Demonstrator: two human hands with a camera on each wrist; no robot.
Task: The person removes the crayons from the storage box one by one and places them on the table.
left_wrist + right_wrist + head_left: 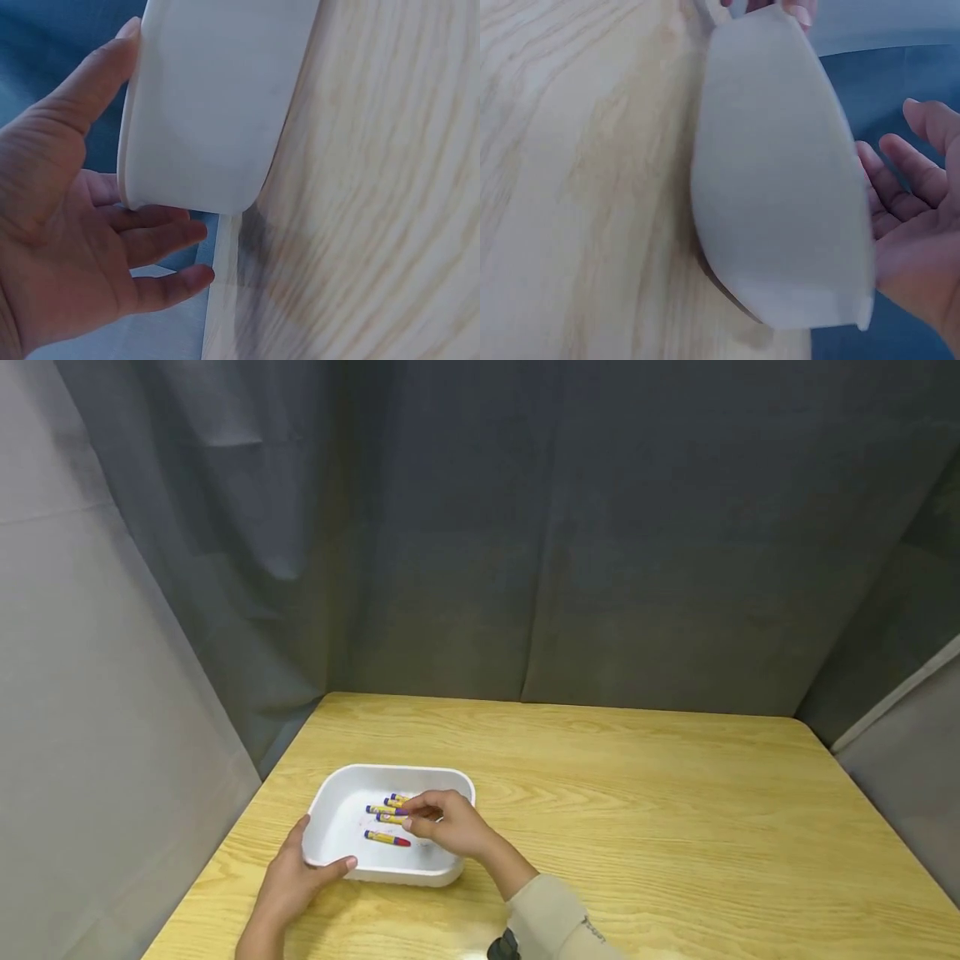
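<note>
On the near left part of the wooden table (600, 793) sits a white rectangular tray (337, 827) with rounded corners, and everything else lies in or about this tray. Inside it lie several crayons with yellow and blue wrappers: one red-tipped crayon (387, 838) lies alone toward the tray's near side, and a small cluster of crayons (384, 810) lies closer to the tray's far wall, all roughly crosswise.

At the tray's near left corner is the left hand (288, 881). Its thumb (335, 866) lies over the tray's near rim while the fingers reach along the outer left wall. The left wrist view shows those fingers (161, 244) fairly straight and spread beside and under the tray's outer wall (217, 105), with the thumb (90, 82) laid against the rim, so the hand steadies the tray with a loose, mostly open hold rather than a clenched one.

Over the tray's right half is the right hand (450, 822), reaching in from the near right. Its fingertips (420, 810) are drawn together at the cluster of crayons, touching them; whether a crayon is actually pinched cannot be told from the head view. The right wrist view shows only the tray's outer wall (780, 195) and relaxed fingers (900, 187) beyond it.

Behind the table hangs a dark grey curtain (525, 527).
</note>
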